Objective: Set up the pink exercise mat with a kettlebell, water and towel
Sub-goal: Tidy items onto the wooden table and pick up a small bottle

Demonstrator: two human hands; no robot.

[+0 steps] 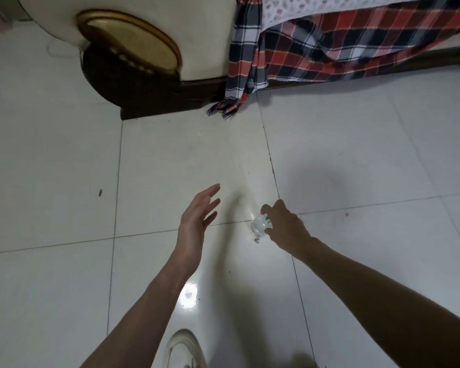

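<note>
A clear plastic water bottle [260, 224] is being gripped from above by the right hand [286, 227]; the left hand [197, 216] is being held out, fingers spread, empty. Both are being held over the glossy white tiled floor [64, 168], near a plaid red-and-black cloth [316, 46].

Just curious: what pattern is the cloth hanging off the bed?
Red, black and white checks on the cloth; head view.
</note>
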